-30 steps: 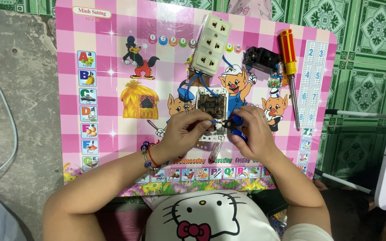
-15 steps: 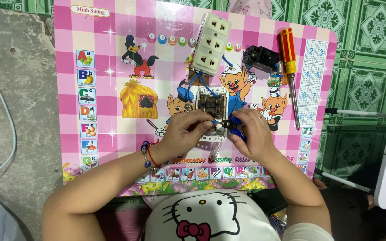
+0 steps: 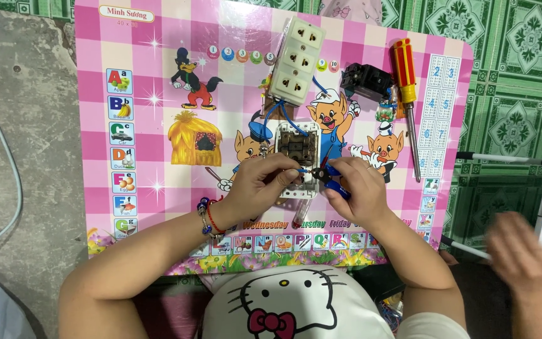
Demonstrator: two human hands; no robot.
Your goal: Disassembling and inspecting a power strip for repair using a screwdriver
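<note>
Pliers (image 3: 327,177) at white switch box (image 3: 298,150)

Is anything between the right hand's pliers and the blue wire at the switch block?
Nothing visible. The pliers in the right hand already meet the blue wire, which the left hand pinches beside the switch block.
</note>
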